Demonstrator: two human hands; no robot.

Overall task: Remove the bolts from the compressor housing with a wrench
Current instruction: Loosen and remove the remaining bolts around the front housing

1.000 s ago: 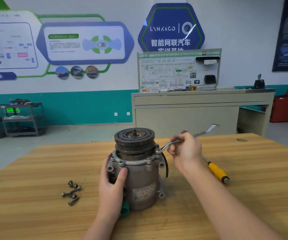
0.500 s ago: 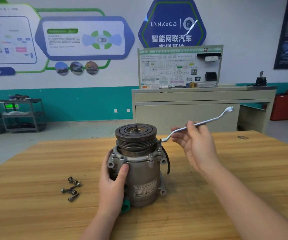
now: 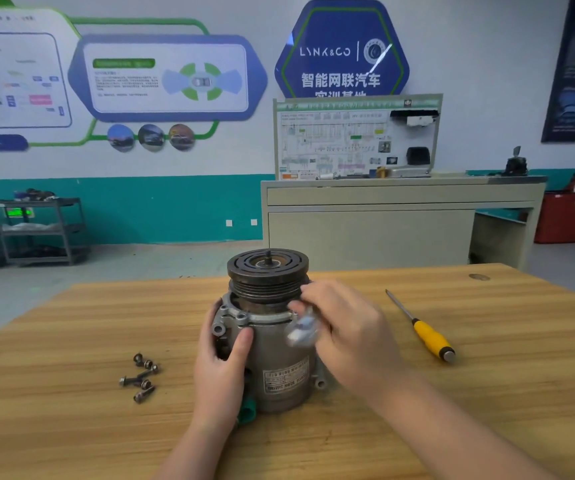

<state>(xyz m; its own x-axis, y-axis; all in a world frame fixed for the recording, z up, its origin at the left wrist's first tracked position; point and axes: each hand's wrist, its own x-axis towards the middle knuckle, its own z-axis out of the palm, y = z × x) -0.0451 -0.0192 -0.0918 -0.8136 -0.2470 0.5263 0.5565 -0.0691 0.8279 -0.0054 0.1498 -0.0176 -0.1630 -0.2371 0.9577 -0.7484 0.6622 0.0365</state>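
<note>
Steel bolts (image 3: 140, 377), already out, lie in a loose cluster on the wooden table (image 3: 54, 393), well to the left of the work. Next comes the left hand (image 3: 222, 362), wrapped round the left side of the compressor housing (image 3: 279, 368) with the thumb pressed across its front just under the flange, steadying it upright on the table. The housing stands near the table's middle, its dark grooved pulley (image 3: 268, 271) on top and a label low on its front face; empty bolt ears show along the flange on the left.

On the housing's right side the right hand (image 3: 348, 327) sits close against the flange, fingers curled round a blurred silvery shape that I take to be the wrench (image 3: 302, 329). The blur hides whether its ring end is seated on a bolt head, and no bolt can be made out under the hand. Further right, well apart from the hands, a yellow-handled screwdriver (image 3: 424, 332) lies on the table.

My reading is that the step in hand is bringing the wrench onto a bolt on the right of the flange. The next move calls for seating the ring squarely over the head, then turning to loosen while the left hand resists the twist so the housing does not spin or tip.
</note>
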